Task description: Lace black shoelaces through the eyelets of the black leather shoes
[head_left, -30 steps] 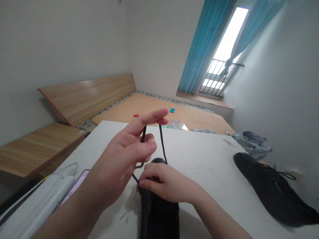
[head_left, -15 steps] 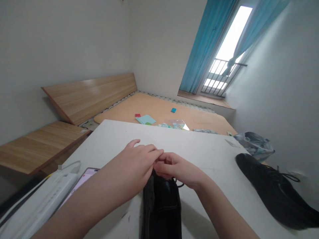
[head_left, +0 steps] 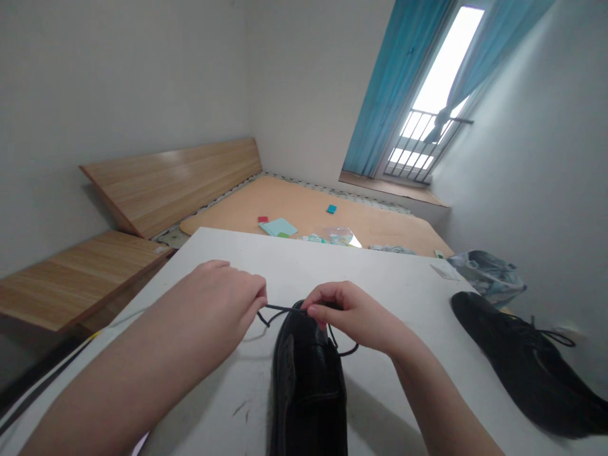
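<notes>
A black shoe (head_left: 311, 380) lies on the white table in front of me, its toe pointing away. A thin black shoelace (head_left: 285, 308) is stretched nearly level across the toe between my two hands. To the left of the toe, my left hand (head_left: 232, 294) is closed on one part of the lace, with a short loop hanging below its fingers. My right hand (head_left: 344, 310) pinches the lace just over the toe. Another loop of lace dangles under the right fingers, beside the shoe. The lace holes are hidden.
A second black shoe (head_left: 517, 361) with a tied lace lies at the right of the white table (head_left: 380, 278). Behind it stands a grey-blue plastic bag (head_left: 489, 275). Beyond the table's far edge, a bed (head_left: 304, 196) holds a light blue booklet (head_left: 278, 227) and small packets.
My hands were together over the toe. The left one has since moved left, drawing the lace out straight between them, while the right has shifted slightly right.
</notes>
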Available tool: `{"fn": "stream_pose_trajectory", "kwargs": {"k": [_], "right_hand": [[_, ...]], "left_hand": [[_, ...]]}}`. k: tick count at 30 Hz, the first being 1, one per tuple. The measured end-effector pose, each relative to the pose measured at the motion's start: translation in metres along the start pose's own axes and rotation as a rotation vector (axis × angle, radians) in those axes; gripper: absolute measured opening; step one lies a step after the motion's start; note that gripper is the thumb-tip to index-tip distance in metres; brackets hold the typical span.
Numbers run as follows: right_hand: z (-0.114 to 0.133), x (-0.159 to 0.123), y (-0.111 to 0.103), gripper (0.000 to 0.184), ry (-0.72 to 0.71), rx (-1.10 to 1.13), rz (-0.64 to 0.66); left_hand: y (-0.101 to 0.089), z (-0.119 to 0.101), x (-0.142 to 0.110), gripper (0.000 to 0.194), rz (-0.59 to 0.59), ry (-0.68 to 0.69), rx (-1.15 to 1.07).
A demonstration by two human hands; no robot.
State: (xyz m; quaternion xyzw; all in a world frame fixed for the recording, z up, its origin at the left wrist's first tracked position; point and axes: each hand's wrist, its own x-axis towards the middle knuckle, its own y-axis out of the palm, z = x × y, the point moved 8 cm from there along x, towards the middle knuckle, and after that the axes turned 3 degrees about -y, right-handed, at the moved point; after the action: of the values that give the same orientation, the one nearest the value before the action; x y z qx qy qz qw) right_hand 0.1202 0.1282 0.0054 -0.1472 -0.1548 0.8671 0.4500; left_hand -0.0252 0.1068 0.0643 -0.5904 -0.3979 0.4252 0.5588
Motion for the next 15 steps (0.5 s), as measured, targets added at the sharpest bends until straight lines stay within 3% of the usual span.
{"fn": "stream_pose_trajectory", "kwargs": {"k": [5, 10, 15], "right_hand": [[0.013, -0.001, 0.013, 0.016, -0.071, 0.003, -0.031], [0.014, 0.003, 0.021, 0.012, -0.128, 0.219, -0.058], [0.012, 0.007, 0.024, 0.018, -0.155, 0.388, -0.015]], "left_hand": [[0.007, -0.014, -0.002, 0.029, 0.016, 0.112, -0.161], [0.007, -0.026, 0.004, 0.022, -0.043, 0.221, -0.246], [0.002, -0.030, 0.007, 0.022, -0.072, 0.247, -0.261]]}}
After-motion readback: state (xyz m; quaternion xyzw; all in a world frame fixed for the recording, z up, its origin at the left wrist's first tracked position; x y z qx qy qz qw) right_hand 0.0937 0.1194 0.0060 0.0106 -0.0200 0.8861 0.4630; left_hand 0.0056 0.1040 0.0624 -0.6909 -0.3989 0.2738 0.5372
